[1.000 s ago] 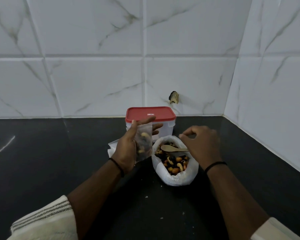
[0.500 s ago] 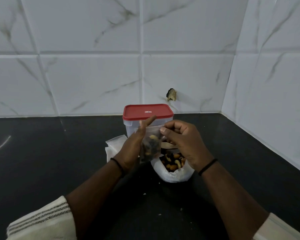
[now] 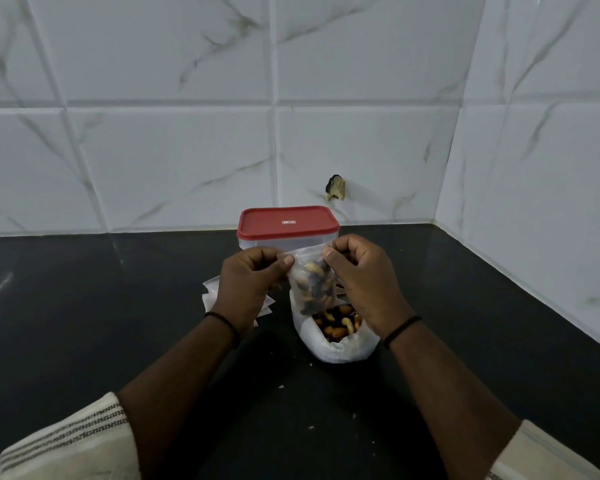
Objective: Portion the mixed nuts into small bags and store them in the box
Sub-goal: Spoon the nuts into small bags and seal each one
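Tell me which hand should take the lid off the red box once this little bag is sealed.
Probably the right hand. Both hands pinch the small bag top now, but the left hand could keep it, and the red-lidded box sits just behind, a little nearer the right.

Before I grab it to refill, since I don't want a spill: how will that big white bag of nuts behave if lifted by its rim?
The big white bag looks like thin, crumpled plastic, so it would probably sag rather than hold shape. Its rolled-down mouth is wide open over loose nuts, so tilting would likely spill them. It sits slumped on the counter, probably bottom-heavy.
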A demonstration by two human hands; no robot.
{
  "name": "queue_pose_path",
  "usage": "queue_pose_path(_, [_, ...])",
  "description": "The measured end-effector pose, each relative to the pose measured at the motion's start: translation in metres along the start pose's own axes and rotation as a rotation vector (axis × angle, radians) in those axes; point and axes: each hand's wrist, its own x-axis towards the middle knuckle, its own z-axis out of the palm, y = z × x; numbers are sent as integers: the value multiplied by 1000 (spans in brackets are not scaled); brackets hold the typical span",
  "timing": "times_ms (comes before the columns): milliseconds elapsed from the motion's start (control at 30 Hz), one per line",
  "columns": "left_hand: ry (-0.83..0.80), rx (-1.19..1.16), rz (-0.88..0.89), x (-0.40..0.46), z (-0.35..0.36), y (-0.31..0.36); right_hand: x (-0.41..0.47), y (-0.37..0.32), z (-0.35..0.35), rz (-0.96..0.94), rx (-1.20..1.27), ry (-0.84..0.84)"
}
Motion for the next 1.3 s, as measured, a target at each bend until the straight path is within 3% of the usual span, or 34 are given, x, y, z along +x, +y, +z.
queue_pose_path(333, [52,103,60,1,0,-2,-4,-1,4,3,-6,-65])
queue_pose_path(533, [-5,187,108,0,4,1,-3,1,3,-44,-75,-64])
queue_pose_path(833, [-97,117,109,-5,8,5,-4,4,4,-141,-204,-45])
queue_pose_path(1300, [44,188,258,-6,5,5,-4,-1,4,-185,-149,-132])
